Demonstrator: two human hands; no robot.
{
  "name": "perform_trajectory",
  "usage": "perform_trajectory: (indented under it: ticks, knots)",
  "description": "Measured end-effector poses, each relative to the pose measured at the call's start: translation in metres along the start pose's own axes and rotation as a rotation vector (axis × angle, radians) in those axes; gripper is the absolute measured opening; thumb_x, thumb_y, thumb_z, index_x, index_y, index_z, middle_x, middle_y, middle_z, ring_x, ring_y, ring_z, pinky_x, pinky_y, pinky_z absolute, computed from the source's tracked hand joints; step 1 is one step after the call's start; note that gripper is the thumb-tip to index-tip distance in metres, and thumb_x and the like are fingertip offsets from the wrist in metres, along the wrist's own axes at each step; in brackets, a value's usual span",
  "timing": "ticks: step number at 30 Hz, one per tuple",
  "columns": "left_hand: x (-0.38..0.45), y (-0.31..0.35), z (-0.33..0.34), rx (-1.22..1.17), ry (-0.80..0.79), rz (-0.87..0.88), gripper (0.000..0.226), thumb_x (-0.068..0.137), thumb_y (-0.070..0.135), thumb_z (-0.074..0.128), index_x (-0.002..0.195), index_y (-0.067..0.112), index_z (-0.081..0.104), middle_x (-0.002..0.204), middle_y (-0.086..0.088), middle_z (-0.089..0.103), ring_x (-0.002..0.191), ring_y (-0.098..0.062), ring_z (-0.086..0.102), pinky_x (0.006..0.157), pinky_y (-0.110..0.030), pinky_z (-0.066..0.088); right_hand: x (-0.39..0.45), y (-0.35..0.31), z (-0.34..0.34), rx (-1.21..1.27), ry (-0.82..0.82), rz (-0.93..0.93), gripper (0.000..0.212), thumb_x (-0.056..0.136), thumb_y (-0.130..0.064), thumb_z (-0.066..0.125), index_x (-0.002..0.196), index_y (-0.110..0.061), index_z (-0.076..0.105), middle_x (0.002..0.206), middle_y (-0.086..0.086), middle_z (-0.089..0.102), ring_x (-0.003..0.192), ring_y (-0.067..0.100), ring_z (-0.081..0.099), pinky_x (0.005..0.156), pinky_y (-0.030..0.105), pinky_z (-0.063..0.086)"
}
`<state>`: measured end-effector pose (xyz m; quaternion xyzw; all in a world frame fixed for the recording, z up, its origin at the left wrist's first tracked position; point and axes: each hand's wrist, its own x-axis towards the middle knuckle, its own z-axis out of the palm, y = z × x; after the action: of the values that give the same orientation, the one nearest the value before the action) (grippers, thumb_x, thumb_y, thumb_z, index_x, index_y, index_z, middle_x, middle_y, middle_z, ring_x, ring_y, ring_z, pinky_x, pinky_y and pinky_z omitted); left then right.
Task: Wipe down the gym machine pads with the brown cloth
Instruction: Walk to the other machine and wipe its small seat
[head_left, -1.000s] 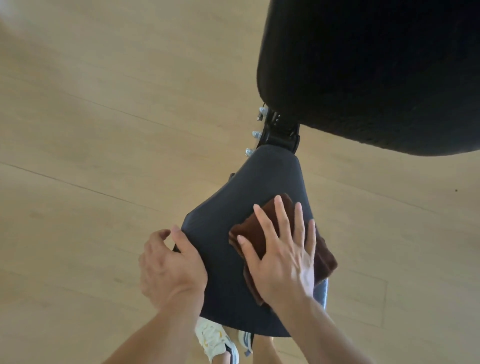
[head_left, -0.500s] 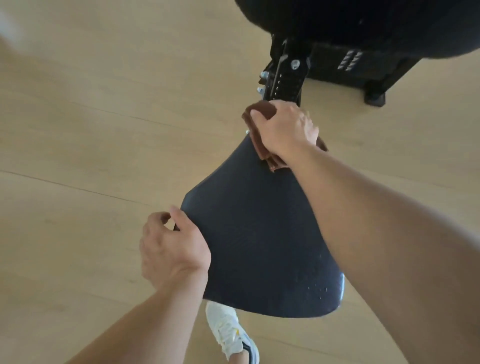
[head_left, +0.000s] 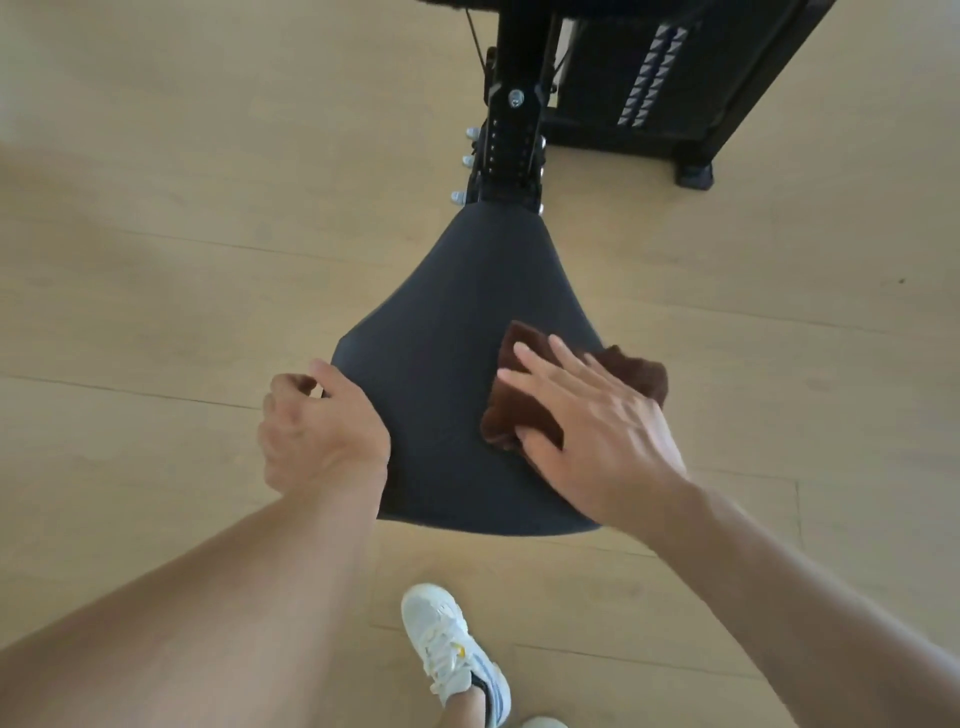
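Note:
A dark, saddle-shaped seat pad (head_left: 447, 322) of the gym machine fills the middle of the view, narrow at its far end and wide near me. The folded brown cloth (head_left: 524, 410) lies on the pad's right side. My right hand (head_left: 592, 431) presses flat on the cloth with straight, spread fingers. My left hand (head_left: 319, 431) grips the pad's left edge, thumb on top and fingers curled under the rim.
The black seat post (head_left: 511, 140) with silver bolts rises from the pad's narrow end. A black weight-stack frame (head_left: 654, 78) stands at the upper right. Light wooden floor (head_left: 156, 234) lies all round. My white sneaker (head_left: 452, 649) stands below the pad.
My right hand has slid the cloth back from the pad's narrow far end to its near right side. The left hand kept its grip on the left edge. The view shifted up.

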<state>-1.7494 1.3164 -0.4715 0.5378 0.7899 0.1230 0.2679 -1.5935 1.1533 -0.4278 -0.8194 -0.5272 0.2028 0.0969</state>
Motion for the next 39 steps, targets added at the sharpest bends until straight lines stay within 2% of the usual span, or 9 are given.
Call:
perform_trajectory:
  ticks: [4,8,17,20,24,30,33,35,39]
  knots:
    - [0.003,-0.001,0.002,-0.015,0.014,-0.004,0.053,0.093,0.057,0.022,0.113,0.023,0.058,0.117,-0.003,0.066,0.112,-0.035,0.058,0.096,-0.052,0.045,-0.056,-0.013,0.029,0.017,0.057,-0.132,0.054,0.091,-0.044,0.057,0.144,-0.035,0.055,0.161,-0.013,0.04,0.155,0.013,0.024,0.126,0.042,0.024]
    - [0.002,-0.001,0.002,-0.002,0.016,-0.001,0.053,0.094,0.057,0.022,0.111,0.023,0.058,0.115,-0.003,0.067,0.11,-0.035,0.059,0.093,-0.051,0.046,-0.051,-0.028,0.048,-0.059,0.107,-0.028,0.057,0.098,-0.052,0.048,0.153,-0.036,0.043,0.165,-0.012,0.031,0.157,0.019,0.016,0.125,0.05,0.02]
    - [0.004,0.0,0.001,0.049,-0.007,-0.027,0.051,0.096,0.055,0.023,0.109,0.023,0.06,0.112,-0.005,0.066,0.108,-0.037,0.059,0.093,-0.05,0.046,0.073,-0.023,0.028,-0.026,0.19,0.264,0.055,0.104,-0.053,0.036,0.154,-0.034,0.037,0.168,-0.009,0.026,0.158,0.026,0.011,0.126,0.054,0.011]
    - [0.004,-0.001,0.002,0.056,-0.025,-0.037,0.052,0.095,0.057,0.021,0.108,0.025,0.059,0.109,-0.002,0.065,0.104,-0.036,0.06,0.094,-0.052,0.048,0.138,0.003,0.006,0.109,0.204,0.404,0.053,0.103,-0.055,0.039,0.152,-0.035,0.037,0.166,-0.008,0.029,0.154,0.027,0.022,0.12,0.053,0.028]
    - [0.006,-0.003,0.005,0.064,-0.02,-0.042,0.051,0.094,0.056,0.02,0.107,0.025,0.059,0.11,-0.001,0.065,0.105,-0.036,0.059,0.093,-0.052,0.047,0.171,0.036,-0.021,0.626,0.181,0.632,0.044,0.095,-0.059,0.053,0.129,-0.03,0.059,0.116,-0.003,0.069,0.109,0.026,0.067,0.088,0.036,0.053]
    - [0.005,0.0,0.003,0.052,-0.02,-0.034,0.053,0.093,0.055,0.021,0.109,0.022,0.06,0.113,-0.004,0.066,0.107,-0.038,0.059,0.093,-0.052,0.047,0.065,0.036,-0.018,0.683,0.173,0.681,0.032,0.088,-0.056,0.066,0.117,-0.04,0.065,0.096,-0.017,0.071,0.089,0.011,0.069,0.077,0.034,0.057]
    - [0.004,0.001,0.002,0.043,-0.017,-0.031,0.052,0.095,0.054,0.023,0.109,0.02,0.06,0.113,-0.008,0.066,0.108,-0.04,0.059,0.088,-0.048,0.043,-0.003,0.019,0.004,0.778,0.329,0.784,0.03,0.092,-0.051,0.066,0.121,-0.048,0.06,0.099,-0.025,0.069,0.094,0.002,0.066,0.071,0.027,0.051]
    - [0.002,0.002,0.001,0.038,-0.014,-0.034,0.051,0.095,0.052,0.024,0.108,0.018,0.06,0.112,-0.009,0.066,0.107,-0.04,0.059,0.084,-0.045,0.04,-0.035,0.0,0.023,0.82,0.437,0.827,0.04,0.093,-0.044,0.067,0.13,-0.056,0.056,0.118,-0.023,0.069,0.109,0.007,0.066,0.083,0.033,0.056]
    - [0.003,0.003,0.0,0.043,-0.015,-0.028,0.051,0.095,0.051,0.024,0.108,0.018,0.06,0.114,-0.011,0.067,0.107,-0.041,0.058,0.087,-0.046,0.041,-0.072,-0.029,0.056,0.383,0.521,0.488,0.041,0.093,-0.035,0.069,0.134,-0.034,0.064,0.151,-0.018,0.052,0.151,0.009,0.033,0.115,0.049,0.041]
